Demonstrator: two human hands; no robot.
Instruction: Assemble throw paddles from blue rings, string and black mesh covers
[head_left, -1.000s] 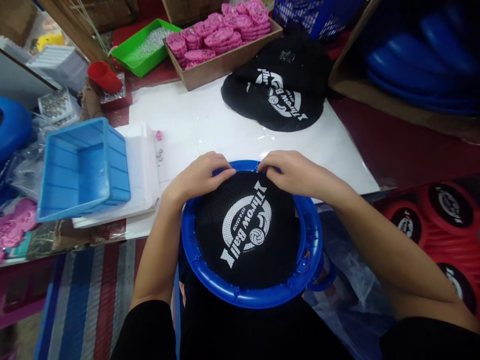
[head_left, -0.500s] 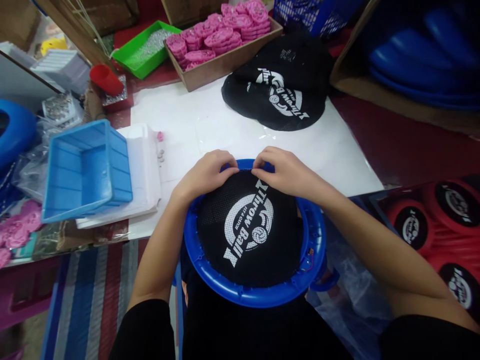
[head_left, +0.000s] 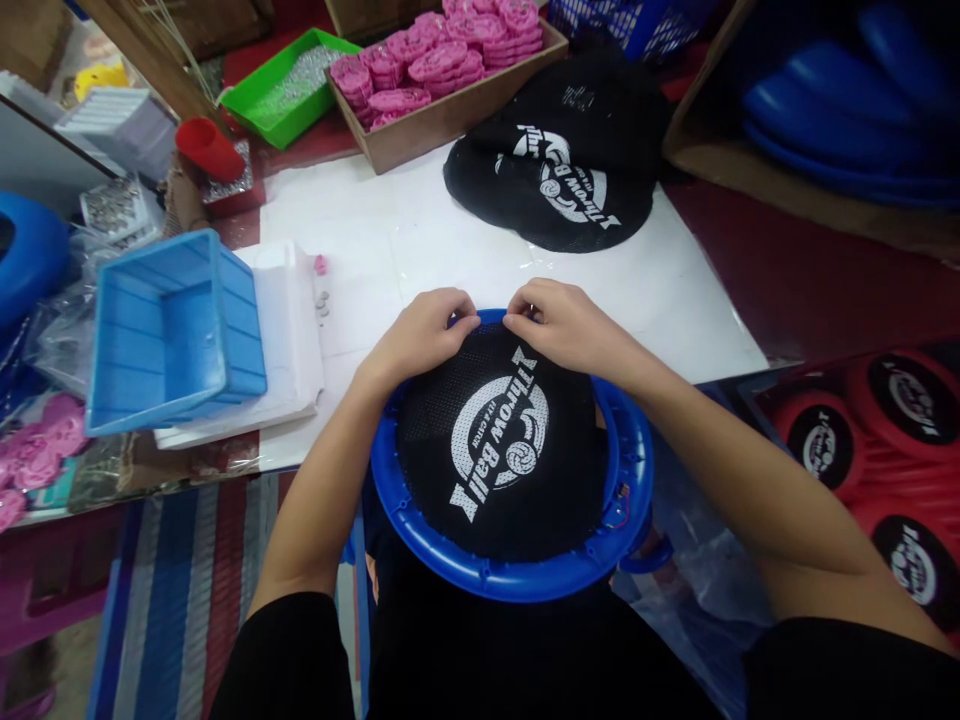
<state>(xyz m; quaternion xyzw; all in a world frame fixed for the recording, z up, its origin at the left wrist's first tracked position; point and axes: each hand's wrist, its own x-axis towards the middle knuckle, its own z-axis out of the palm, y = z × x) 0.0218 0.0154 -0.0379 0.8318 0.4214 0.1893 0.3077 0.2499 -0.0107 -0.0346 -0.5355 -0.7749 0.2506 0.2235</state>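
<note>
A blue plastic ring (head_left: 480, 578) rests at my lap against the table edge. Inside it lies a round black mesh fabric disc (head_left: 427, 450) printed in white with "Throw Ball". At the far rim, my left hand (head_left: 435, 325) pinches the mesh edge between thumb and fingers. My right hand (head_left: 551, 318) does the same just to the right, a small gap between the two. Along the right side the mesh stands off the ring, leaving an opening. Small wires and a component (head_left: 621, 505) sit in the ring's right side.
Black printed mesh discs (head_left: 555, 160) are piled on the white sheet (head_left: 360, 220). Behind stand a cardboard tray (head_left: 457, 110) of pink parts and a green tray (head_left: 289, 85). At left is a light blue bin (head_left: 176, 340); at right, red printed discs (head_left: 825, 450).
Both hands stay pinched on the mesh at the far rim, with slight finger shifts. The view has tilted a little; the ring appears slightly higher.
</note>
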